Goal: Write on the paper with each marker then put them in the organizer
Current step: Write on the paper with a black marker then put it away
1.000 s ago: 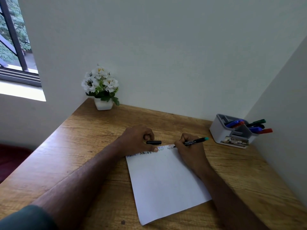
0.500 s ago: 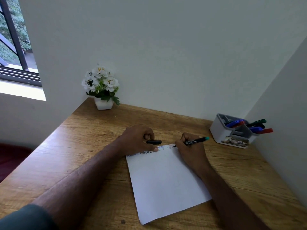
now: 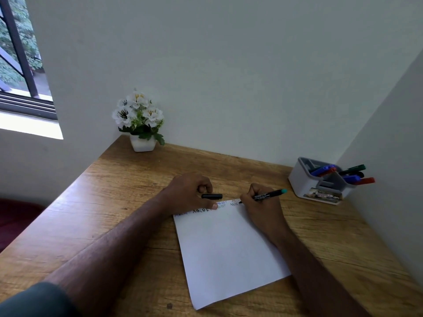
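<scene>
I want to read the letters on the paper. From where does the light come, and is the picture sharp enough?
Head view: daylight enters by the window at left; the writing near the marker is small and soft, barely legible; wide-angle bending at the edges.

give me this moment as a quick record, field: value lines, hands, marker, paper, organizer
right hand: grips the marker, tip on the paper's far edge
left hand: holds the black cap, fingertip pressing the paper
paper: white sheet flat on the wooden desk, short rows of letters in several colours along the far edge
organizer: white, far right corner, several markers already inside
flower pot: far left corner
</scene>
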The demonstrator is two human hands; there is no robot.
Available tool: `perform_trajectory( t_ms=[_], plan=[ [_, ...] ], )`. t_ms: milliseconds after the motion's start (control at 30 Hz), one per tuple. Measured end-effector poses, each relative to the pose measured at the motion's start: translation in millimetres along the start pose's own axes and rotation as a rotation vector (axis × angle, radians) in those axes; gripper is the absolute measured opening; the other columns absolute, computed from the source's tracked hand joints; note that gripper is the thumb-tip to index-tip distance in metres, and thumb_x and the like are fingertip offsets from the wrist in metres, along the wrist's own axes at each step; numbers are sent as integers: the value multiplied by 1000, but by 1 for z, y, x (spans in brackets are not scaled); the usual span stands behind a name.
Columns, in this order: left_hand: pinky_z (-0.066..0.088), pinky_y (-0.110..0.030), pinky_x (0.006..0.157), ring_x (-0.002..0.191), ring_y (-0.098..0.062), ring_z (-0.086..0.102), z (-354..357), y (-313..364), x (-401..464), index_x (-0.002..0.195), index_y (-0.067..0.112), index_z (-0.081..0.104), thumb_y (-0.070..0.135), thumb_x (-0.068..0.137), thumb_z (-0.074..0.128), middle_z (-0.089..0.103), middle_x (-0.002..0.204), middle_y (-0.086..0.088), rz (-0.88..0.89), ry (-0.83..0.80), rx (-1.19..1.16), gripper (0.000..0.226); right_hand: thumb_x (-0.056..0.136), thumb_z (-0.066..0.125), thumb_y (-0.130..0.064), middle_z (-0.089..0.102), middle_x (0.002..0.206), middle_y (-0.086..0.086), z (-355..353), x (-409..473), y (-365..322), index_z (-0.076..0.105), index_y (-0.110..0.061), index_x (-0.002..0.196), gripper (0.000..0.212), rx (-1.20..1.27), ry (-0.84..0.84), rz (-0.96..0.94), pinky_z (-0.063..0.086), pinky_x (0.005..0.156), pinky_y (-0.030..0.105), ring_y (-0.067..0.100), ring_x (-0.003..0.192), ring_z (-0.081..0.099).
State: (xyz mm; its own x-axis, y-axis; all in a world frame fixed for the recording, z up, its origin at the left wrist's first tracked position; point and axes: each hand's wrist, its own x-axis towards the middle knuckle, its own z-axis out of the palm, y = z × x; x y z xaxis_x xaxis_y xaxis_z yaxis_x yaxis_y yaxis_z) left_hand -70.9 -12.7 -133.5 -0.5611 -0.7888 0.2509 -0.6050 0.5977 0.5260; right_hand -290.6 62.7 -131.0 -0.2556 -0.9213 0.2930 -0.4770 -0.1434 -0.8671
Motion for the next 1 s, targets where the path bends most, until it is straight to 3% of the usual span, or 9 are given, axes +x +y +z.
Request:
perform_trajectory(
  t_ms=[233, 333, 467, 633, 700, 800, 1000],
  plan=[
    [46, -32, 74, 84, -4, 55, -1, 1, -1, 93, 31, 66, 61, 69, 75, 61, 87, 13, 12, -5, 13, 39, 78, 63, 2, 37, 49, -8, -1, 0, 0, 39, -16, 54, 38, 12, 10, -15, 26, 47, 19, 6, 50, 31],
    [47, -33, 74, 81, -2, 55, -1, 0, -1, 91, 29, 68, 52, 77, 72, 62, 83, 14, 32, 13, -4, 27, 78, 63, 5, 37, 48, -11, -1, 0, -1, 39, -14, 54, 39, 31, 37, -12, 26, 47, 17, 3, 48, 31],
    [49, -37, 81, 87, -6, 56, 1, -3, 1, 93, 31, 70, 37, 84, 70, 62, 89, 15, 45, 16, 3, 11, 80, 64, 7, 51, 60, 0, -8, -1, -5, 50, 0, 62, 24, 94, 89, -73, 34, 54, 16, 5, 56, 44],
    [44, -31, 71, 81, -2, 51, 1, -2, 2, 88, 38, 63, 33, 82, 67, 57, 86, 19, 76, 122, -145, 9, 77, 66, -7, 59, 65, -9, -9, -7, -16, 63, -13, 68, 12, 112, 3, -232, 40, 61, 18, 4, 66, 54],
    [39, -23, 68, 79, -2, 51, -1, -1, 1, 90, 37, 63, 29, 84, 70, 57, 86, 20, 92, 201, -224, 12, 77, 61, -6, 61, 66, -1, -12, -8, -18, 63, -16, 69, 14, 238, -63, -196, 42, 65, 22, 7, 67, 57],
    [37, -22, 67, 78, -6, 52, -4, 4, 0, 96, 30, 68, 26, 86, 70, 59, 83, 18, 110, 243, -284, 11, 76, 59, -2, 62, 73, 31, -15, -7, -19, 62, -7, 74, 7, 388, -106, -164, 45, 64, 30, 14, 60, 60],
    [44, -29, 73, 84, -11, 56, -4, 8, -2, 97, 31, 69, 22, 89, 69, 63, 87, 18, 169, 186, -324, 12, 82, 60, 0, 67, 69, 25, -12, -11, -23, 65, -17, 67, 23, 417, -160, -195, 45, 59, 25, 20, 54, 50]
  ],
)
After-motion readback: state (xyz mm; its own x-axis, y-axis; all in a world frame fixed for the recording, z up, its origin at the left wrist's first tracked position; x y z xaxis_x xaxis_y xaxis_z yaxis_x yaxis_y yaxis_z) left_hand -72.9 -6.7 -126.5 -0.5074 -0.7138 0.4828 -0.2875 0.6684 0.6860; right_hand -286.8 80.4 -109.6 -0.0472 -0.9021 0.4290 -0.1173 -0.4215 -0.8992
